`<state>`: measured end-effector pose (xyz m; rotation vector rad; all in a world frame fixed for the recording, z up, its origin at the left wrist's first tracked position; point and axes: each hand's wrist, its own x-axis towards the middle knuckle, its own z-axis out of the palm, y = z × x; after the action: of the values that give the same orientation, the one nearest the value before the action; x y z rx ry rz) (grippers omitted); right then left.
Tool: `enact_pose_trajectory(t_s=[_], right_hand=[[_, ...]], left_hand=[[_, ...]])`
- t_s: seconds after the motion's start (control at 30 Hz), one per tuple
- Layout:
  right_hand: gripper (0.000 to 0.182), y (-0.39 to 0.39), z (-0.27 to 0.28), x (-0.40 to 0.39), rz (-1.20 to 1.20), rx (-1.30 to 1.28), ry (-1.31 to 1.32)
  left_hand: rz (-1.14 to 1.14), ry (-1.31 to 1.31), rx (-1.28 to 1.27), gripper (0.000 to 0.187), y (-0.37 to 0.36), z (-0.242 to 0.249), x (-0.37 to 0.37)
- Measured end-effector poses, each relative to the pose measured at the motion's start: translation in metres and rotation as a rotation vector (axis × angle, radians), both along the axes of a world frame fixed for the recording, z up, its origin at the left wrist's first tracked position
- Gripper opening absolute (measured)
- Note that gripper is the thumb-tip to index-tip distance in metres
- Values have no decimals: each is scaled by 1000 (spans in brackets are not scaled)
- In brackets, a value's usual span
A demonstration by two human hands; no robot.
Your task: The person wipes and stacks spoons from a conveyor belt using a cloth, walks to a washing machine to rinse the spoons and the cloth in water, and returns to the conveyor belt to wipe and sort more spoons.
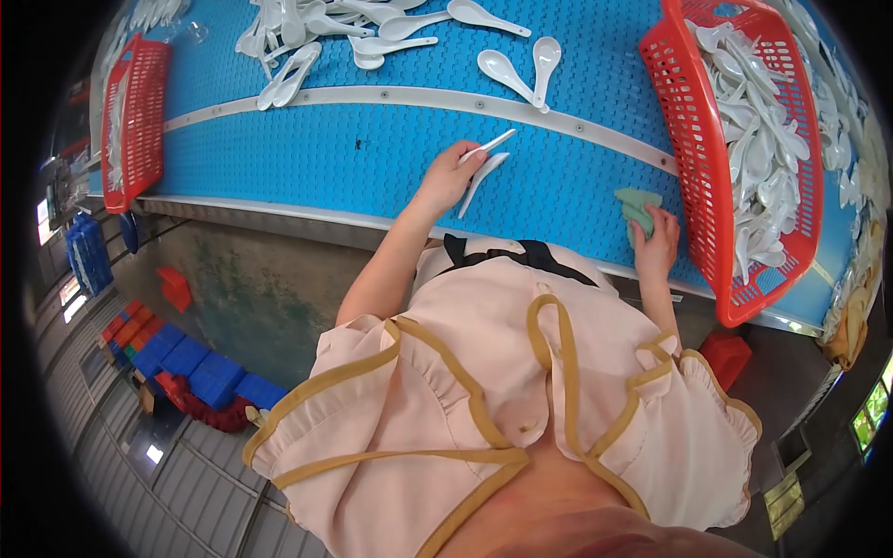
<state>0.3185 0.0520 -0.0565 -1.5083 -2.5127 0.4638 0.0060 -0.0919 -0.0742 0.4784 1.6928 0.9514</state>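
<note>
My left hand (446, 177) is closed on a white ceramic soup spoon (490, 145), seen nearly edge-on over the blue belt. A second white spoon (482, 182) slants just beside my fingertips. To the right, close to the belt's near edge, my right hand (657, 240) grips a green cloth-like pad (638, 206) between thumb and fingers. Beyond the pale metal strip, two more spoons (547, 63) lie with their handle ends together. A loose pile of white spoons (326, 23) spreads at the far side of the belt.
A red plastic basket (688, 139) full of white spoons stands tilted at my right. Another red basket (141, 121) is at the far left. The pale strip (419, 96) with screws crosses the blue belt (298, 153). Blue crates (214, 377) stand on the floor behind at left.
</note>
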Motion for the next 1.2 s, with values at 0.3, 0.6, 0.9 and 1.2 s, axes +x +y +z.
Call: enact_pose_trajectory(t_s=[0.3,0.6,0.9,1.2], right_hand=[[38,55,23,-145,159,-143,558],[35,61,-38,-232,350,271,85],[32,75,-19,-209,212,-193,188],[32,34,-36,-233,481,459,122]], left_hand=[[411,-309,94,30,21,18,-16],[667,-560,251,41,15,26,-39],[589,-221,77,28,-25,20,-35],[337,52,-120,38,-41,23,-5]])
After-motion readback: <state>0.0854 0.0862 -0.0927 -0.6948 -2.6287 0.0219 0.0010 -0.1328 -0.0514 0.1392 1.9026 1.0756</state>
